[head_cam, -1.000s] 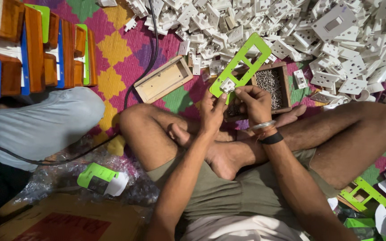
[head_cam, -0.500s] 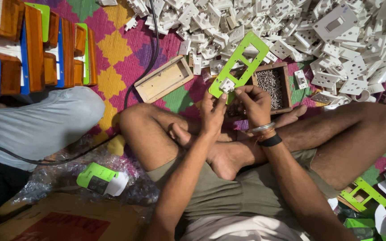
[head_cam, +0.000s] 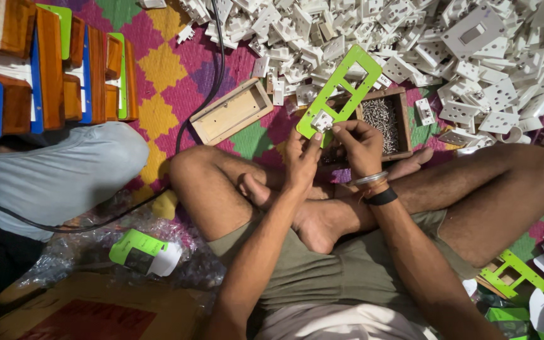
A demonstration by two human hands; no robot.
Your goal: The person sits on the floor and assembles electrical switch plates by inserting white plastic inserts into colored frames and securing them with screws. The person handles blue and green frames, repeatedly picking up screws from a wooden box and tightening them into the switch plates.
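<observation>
A bright patterned mat (head_cam: 165, 75) covers the floor, crowded on every side. The left hand (head_cam: 300, 160) pinches the lower end of a green plate (head_cam: 338, 88), the right hand (head_cam: 360, 145) closed on a small white socket piece (head_cam: 321, 121) at that end (what its fingertips grip is unclear). Beneath sits a wooden screw box (head_cam: 388, 123); a white parts heap (head_cam: 473, 56) hems in the far side, a wooden tray (head_cam: 231, 113) lies left. Another person's grey-clad knee (head_cam: 64, 176) is cut off.

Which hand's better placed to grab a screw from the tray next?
Right, probably. The right hand lies directly over the wooden screw tray, while the left hand grips the green plate at its lower end.
</observation>
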